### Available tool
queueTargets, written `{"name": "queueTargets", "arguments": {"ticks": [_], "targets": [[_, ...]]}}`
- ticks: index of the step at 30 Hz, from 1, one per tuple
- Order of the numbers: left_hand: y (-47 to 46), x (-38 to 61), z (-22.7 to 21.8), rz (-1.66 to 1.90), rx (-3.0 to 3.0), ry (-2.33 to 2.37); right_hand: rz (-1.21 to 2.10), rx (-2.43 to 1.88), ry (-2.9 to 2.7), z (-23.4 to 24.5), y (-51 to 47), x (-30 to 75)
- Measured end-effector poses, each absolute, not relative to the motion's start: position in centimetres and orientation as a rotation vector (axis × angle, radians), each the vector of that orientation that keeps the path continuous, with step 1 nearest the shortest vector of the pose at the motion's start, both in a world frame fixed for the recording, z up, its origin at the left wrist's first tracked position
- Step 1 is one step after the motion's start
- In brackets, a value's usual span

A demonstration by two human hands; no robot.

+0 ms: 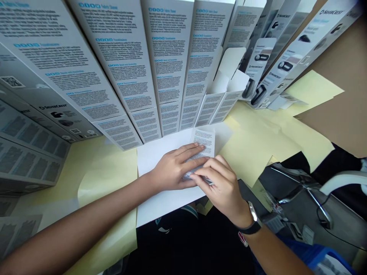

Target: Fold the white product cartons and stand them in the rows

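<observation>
A small grey-white carton [208, 138] covered in fine print lies on the white sheet [163, 206] in front of me. My left hand [179, 166] rests flat across it, fingers stretched out and pressing on its printed face. At the carton's near right edge is my right hand [219, 179], wearing a wristband. Its thumb and fingers are bent together in a pinch there, and what sits between the fingertips is hidden. Much of the carton is covered by both hands.
Tall printed boxes [172, 65] stand in a row behind the hands, some with raised flaps [231, 63]. More SilverCrest boxes [283, 67] lean at the back right. Yellow paper [249, 141] covers the table on both sides. A chair base [312, 194] stands at the lower right.
</observation>
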State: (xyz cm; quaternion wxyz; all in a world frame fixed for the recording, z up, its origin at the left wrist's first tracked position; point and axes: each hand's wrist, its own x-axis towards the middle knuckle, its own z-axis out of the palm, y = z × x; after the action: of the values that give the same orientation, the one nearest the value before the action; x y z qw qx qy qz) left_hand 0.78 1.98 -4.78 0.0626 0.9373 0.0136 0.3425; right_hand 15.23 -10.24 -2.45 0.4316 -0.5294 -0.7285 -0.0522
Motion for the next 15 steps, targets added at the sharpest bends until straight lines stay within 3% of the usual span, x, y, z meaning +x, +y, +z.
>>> {"name": "queueTargets", "arguments": {"ticks": [15], "targets": [[2.26, 0.82, -4.73, 1.027, 2.827, 0.021, -0.153, -1.298, -1.875, -3.0, -10.14, 16.12]]}}
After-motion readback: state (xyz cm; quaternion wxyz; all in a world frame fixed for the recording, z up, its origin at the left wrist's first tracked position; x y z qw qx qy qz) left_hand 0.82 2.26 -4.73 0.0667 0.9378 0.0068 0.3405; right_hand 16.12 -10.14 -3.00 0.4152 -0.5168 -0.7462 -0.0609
